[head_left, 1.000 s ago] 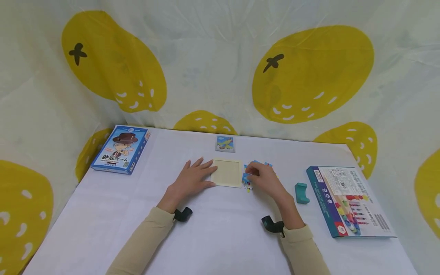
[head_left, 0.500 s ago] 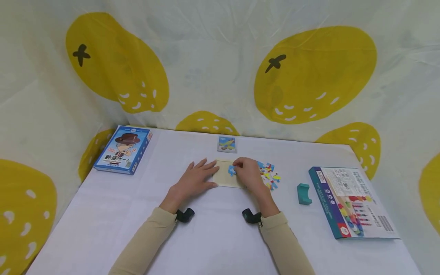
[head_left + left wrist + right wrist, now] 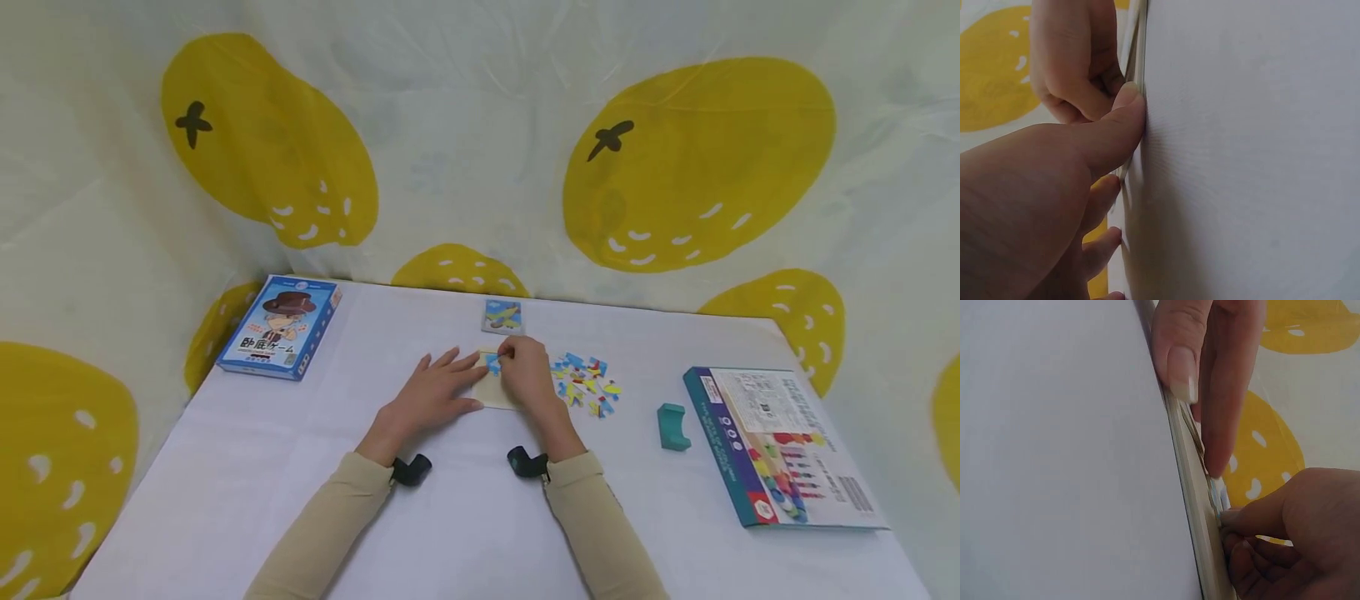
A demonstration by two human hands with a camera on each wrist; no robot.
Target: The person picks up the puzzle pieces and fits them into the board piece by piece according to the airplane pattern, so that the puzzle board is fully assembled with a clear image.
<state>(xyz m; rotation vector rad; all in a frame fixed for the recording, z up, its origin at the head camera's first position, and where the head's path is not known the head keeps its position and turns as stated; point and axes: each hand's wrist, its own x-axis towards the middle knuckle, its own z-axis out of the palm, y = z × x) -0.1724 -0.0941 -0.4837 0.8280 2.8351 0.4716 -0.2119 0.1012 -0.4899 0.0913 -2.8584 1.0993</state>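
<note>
A pale wooden puzzle tray lies flat on the white table. My left hand rests with spread fingers at its left edge; in the left wrist view the thumb touches the rim. Between thumb and fingertips, my right hand pinches a blue jigsaw piece over the upper part of the tray. The right wrist view shows these curled fingers low at the tray's side, close to the left fingertips. Much of the tray is hidden under the right hand.
Loose jigsaw pieces lie scattered right of the tray. Behind it is a small picture card with a yellow plane. A teal notched block and a large flat box sit at right, a blue game box at back left.
From the loose pieces, my right hand has moved left over the tray, carrying the blue jigsaw piece to its upper part. My left hand keeps its place at the edge.
</note>
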